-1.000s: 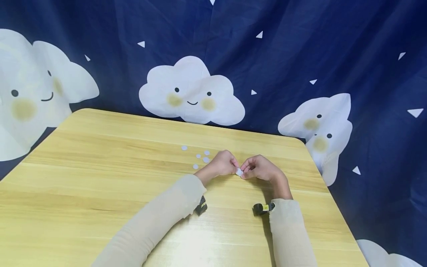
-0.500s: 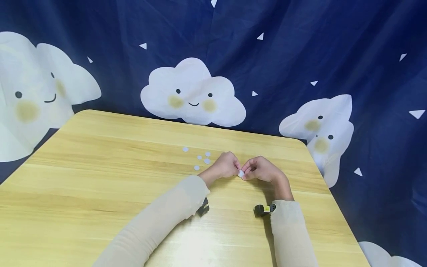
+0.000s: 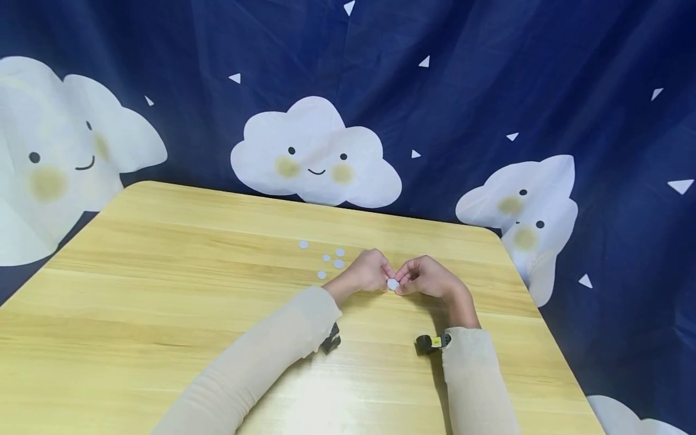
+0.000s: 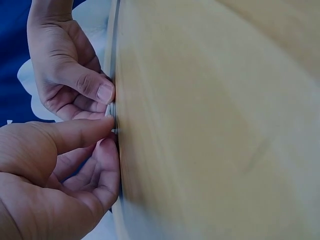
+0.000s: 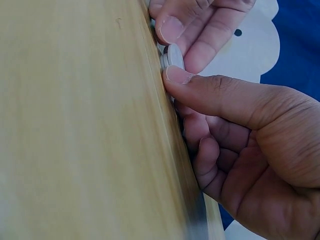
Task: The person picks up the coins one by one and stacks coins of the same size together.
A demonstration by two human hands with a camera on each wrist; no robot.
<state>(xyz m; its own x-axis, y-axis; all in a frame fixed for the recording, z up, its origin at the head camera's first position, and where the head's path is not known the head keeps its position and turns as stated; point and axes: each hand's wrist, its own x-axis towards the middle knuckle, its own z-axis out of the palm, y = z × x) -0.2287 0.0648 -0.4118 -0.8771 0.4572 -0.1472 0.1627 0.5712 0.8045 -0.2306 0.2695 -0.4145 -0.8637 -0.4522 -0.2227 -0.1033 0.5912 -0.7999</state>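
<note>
Between both hands a small stack of thin white discs point(image 3: 393, 284) sits on the wooden table, and its layered edge shows in the right wrist view. My left hand point(image 3: 371, 270) holds the left edge of the discs with thumb and fingertips. From the other side my right hand point(image 3: 429, 277) pinches them, its thumb point(image 5: 182, 76) on the rim. In the left wrist view the stack point(image 4: 113, 109) is seen edge-on and partly covered by fingertips. How many discs it has is hard to tell.
Several loose white discs point(image 3: 338, 264) lie flat on the table point(image 3: 190, 290) left of my left hand. A dark blue curtain point(image 3: 446, 109) with printed clouds hangs behind the table's far edge. Black wrist cameras point(image 3: 424, 345) sit under the sleeves.
Both hands stay at the stack; the top disc has turned slightly and now lies flatter and more squarely over it. The loose discs have not moved, while the head view has shifted slightly.
</note>
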